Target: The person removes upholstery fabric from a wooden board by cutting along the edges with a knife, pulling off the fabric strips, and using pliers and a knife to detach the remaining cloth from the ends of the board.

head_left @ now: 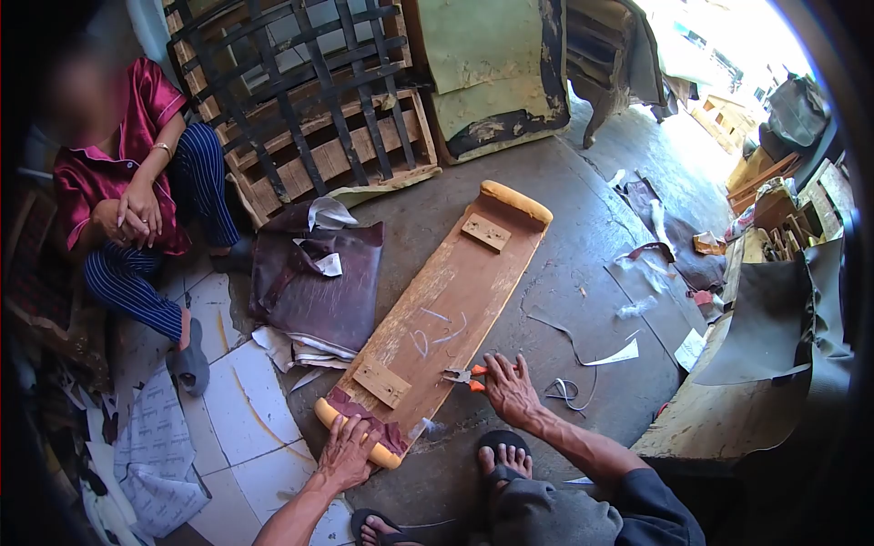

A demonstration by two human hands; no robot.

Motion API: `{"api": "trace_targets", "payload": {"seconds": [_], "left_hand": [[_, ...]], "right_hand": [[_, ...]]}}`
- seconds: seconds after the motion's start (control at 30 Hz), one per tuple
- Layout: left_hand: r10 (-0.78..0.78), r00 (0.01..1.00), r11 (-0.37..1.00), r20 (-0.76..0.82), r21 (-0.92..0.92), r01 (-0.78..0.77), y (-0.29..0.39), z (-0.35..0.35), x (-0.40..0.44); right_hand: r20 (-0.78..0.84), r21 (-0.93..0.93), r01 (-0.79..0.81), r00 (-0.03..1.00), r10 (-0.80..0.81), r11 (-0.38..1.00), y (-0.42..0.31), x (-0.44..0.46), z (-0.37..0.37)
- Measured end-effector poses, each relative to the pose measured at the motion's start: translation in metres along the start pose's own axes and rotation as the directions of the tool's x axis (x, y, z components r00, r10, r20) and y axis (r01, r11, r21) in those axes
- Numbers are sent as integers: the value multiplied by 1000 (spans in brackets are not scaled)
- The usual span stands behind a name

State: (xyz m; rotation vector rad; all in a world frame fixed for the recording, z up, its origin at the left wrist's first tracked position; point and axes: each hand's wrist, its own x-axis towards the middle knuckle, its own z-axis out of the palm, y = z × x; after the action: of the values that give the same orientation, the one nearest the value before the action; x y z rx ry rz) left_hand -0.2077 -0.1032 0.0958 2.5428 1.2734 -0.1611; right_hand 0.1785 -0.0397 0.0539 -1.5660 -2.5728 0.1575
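A long wooden board (437, 305) with foam-padded ends lies slantwise on the floor before me. Two small wooden blocks are fixed on it, one near (382, 383) and one far (485, 233). At the near end, maroon fabric (390, 435) is bunched over the board beside the yellow foam. My left hand (344, 452) grips that padded end, its fingers curled over the foam and fabric. In my right hand (512, 391) is a pair of pliers (466, 375) with orange handles, its jaws over the board's right edge.
A person (137, 182) in a maroon top sits at left. Folded maroon leatherette (319, 291) lies left of the board. A webbed wooden frame (309, 100) and a green-backed panel (496, 68) stand behind. Scraps (619, 355) litter the right floor, near dark sheet material (765, 309).
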Motion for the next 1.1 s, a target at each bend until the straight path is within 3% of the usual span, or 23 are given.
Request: {"api": "trace_targets", "payload": {"seconds": [0.17, 0.23, 0.27, 0.33, 0.37, 0.43, 0.5, 0.6, 0.63, 0.7, 0.77, 0.83, 0.87, 0.93, 1.07, 1.1], "left_hand": [[0, 1000, 1000, -13, -6, 0, -1, 4, -1], [3, 1000, 1000, -14, -6, -3, -1, 2, 1], [5, 1000, 1000, -8, -6, -5, 0, 1, -1], [-12, 1000, 999, 18, 32, 12, 2, -2, -2], [-20, 999, 997, 45, 70, 16, 4, -3, -1], [11, 1000, 999, 12, 47, -12, 0, 6, -3], [19, 1000, 999, -21, 29, -19, -4, 5, -1], [17, 1000, 999, -17, 29, -17, -3, 2, -3], [13, 1000, 1000, -17, 17, -12, -3, 5, -4], [14, 1000, 1000, -28, 3, -14, -3, 7, 0], [22, 999, 999, -24, 28, -22, -3, 6, -2], [16, 1000, 1000, -23, 18, -15, -2, 5, -2], [8, 1000, 1000, -25, 4, -8, -2, 4, -1], [7, 1000, 1000, -20, 15, -7, -3, 5, -2], [7, 1000, 1000, -25, 9, -7, -2, 7, -2], [2, 1000, 1000, -28, 7, -2, -2, 7, -4]], "right_hand": [[-8, -160, 169, 985, -172, 973, 9, 3, -1], [188, -10, 6, 982, -4, 1000, 2, 10, 2], [188, -5, 11, 982, -10, 1000, 3, 9, 8], [338, 384, -158, 941, 21, 910, 11, 7, 20], [337, 383, -159, 941, 22, 910, 13, 9, 19], [638, 568, -512, 769, 48, 644, 24, 11, 12], [633, 516, -474, 772, 55, 713, 19, 5, 17], [245, 492, -132, 970, 9, 861, 2, -14, 13], [248, 493, -137, 969, 13, 859, -5, -20, 11], [22, 139, 62, 998, -65, 988, -11, -23, 1], [60, 56, 53, 997, -56, 997, -14, -23, -3], [235, 116, -116, 968, 86, 986, -16, -22, 5], [232, 116, -112, 969, 83, 987, -12, -18, 6], [517, 498, -425, 845, 134, 756, -5, -12, 7], [473, 640, -426, 874, 110, 640, 6, -11, 12], [605, 638, -545, 792, 84, 544, 11, -9, 16]]}}
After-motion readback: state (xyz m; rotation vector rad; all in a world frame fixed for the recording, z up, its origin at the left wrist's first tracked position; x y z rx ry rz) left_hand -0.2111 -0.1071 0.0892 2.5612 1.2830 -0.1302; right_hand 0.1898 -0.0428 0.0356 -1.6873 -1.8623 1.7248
